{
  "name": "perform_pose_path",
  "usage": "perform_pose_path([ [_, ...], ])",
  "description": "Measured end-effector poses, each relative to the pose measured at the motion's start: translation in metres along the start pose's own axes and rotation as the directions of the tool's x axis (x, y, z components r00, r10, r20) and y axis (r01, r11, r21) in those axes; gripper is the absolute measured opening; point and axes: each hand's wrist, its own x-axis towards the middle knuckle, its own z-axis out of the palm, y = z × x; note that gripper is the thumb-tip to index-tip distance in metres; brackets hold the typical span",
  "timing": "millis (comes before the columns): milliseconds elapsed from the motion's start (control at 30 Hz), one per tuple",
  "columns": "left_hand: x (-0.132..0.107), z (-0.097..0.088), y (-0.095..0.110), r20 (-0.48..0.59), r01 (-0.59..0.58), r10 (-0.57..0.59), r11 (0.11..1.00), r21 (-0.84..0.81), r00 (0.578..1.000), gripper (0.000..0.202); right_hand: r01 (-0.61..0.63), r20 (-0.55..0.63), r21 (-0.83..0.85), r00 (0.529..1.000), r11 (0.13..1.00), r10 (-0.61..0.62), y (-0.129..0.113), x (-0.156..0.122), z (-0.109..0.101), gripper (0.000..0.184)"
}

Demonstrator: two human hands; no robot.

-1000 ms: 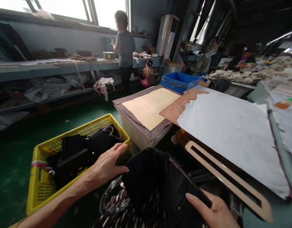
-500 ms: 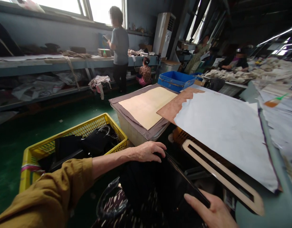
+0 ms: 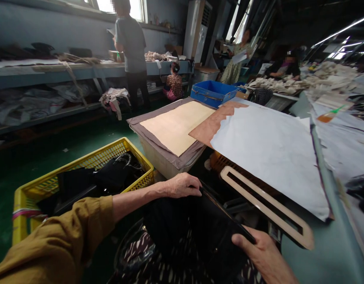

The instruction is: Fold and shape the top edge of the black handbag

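Observation:
A black bag [image 3: 196, 228] rests on my lap over striped dark fabric. My left hand [image 3: 182, 185] grips the bag's far top edge, fingers curled over it. My right hand [image 3: 260, 252] holds the bag's near right edge, thumb lying along the rim. A long wooden slotted template [image 3: 266, 207] lies just right of the bag on the table's corner. To my left, a yellow plastic crate [image 3: 30, 193] holds several black bags.
A white sheet [image 3: 271, 150] over a brown hide covers the table on my right. A box topped with tan and grey material [image 3: 173, 130] stands ahead, a blue crate [image 3: 213, 92] behind it. People work at the far benches. The floor is green.
My left hand moved from the crate side of the bag across to its far top edge and closed on it. The view has shifted left and down a little.

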Motion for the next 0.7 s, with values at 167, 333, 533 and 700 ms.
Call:
perform_pose_path([
  [167, 0.003, 0.003, -0.001, -0.002, 0.013, -0.013, 0.999, 0.048, 1.0, 0.021, 0.037, 0.021, -0.052, 0.999, 0.998, -0.036, -0.002, 0.001, -0.005, 0.047],
  [333, 0.004, 0.004, 0.0, 0.016, -0.047, 0.045, 0.986, 0.16, 0.999, 0.021, 0.039, -0.015, -0.226, 0.999, 0.973, -0.044, -0.001, 0.002, -0.009, 0.052],
  [533, 0.007, 0.007, -0.002, 0.038, -0.077, 0.07, 0.966, 0.247, 0.997, 0.021, 0.015, -0.047, -0.258, 0.998, 0.966, -0.028, 0.004, 0.005, -0.01, 0.053],
  [700, 0.01, 0.007, -0.002, 0.033, -0.093, 0.087, 0.944, 0.317, 0.996, 0.021, 0.0, -0.044, -0.282, 0.999, 0.959, -0.013, 0.008, 0.006, -0.013, 0.052],
])
